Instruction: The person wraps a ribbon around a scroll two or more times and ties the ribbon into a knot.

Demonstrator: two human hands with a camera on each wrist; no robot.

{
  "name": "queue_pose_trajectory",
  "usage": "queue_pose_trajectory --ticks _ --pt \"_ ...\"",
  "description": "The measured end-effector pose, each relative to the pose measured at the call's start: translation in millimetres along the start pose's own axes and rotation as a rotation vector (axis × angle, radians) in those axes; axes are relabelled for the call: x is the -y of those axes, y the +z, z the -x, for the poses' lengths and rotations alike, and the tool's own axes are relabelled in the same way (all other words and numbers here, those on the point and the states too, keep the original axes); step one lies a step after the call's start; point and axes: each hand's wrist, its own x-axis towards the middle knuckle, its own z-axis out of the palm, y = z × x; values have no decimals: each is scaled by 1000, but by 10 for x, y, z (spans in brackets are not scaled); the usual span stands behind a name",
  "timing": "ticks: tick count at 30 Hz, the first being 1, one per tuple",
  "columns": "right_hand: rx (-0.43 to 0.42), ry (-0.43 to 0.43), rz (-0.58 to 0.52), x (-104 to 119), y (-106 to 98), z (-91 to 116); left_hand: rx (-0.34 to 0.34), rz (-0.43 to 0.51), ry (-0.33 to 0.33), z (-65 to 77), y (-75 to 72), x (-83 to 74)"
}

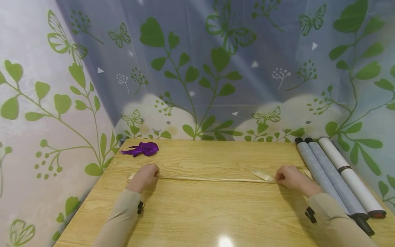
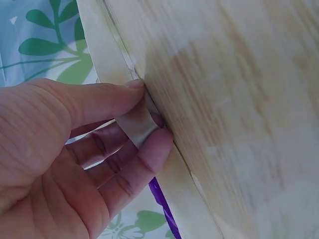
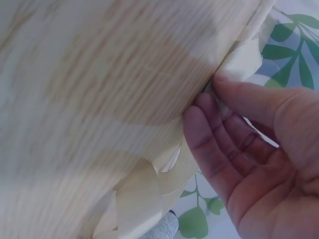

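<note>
A cream ribbon (image 1: 213, 179) runs nearly straight across the wooden table between the two hands. At its left end my left hand (image 1: 145, 176) pinches it between thumb and fingers, and a fold of ribbon (image 2: 137, 122) shows in that grip in the left wrist view. On the right, my right hand (image 1: 293, 178) pinches the other stretch, with a loose ribbon tail (image 1: 262, 176) sticking out to its left. Beyond that hand, more ribbon (image 3: 139, 199) lies in loose loops near the rolls. A bunched purple ribbon (image 1: 143, 149) lies behind the left hand.
Two grey rolls (image 1: 333, 175) and a white roll (image 1: 351, 175) with a dark band lie along the table's right side. A leaf-patterned curtain (image 1: 197, 68) hangs behind the wooden table (image 1: 191, 212) and on both sides.
</note>
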Motion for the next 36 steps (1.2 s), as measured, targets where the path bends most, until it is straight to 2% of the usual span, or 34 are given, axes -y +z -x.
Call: queue_pose_trajectory --ticks 5,10,15,20,23,29,36 --pt "13 13 -19 -16 -11 30 13 2 -8 -29 11 -8" --pt "9 -11 -20 -17 -22 45 20 -14 -18 -16 -2 -41" --pt "26 27 -66 -47 -101 90 9 -59 -25 15 -7 -100" --pt "-44 68 -112 -162 -246 169 -26 -91 -21 5 -14 -192" --pt "-82 83 -106 -258 -333 232 -47 -95 -7 -16 -30 -275" --pt "-101 108 -50 -417 -458 371 -72 -104 19 -84 -27 -425" --pt "-154 227 37 -503 -574 477 -64 -82 27 -161 34 -513"
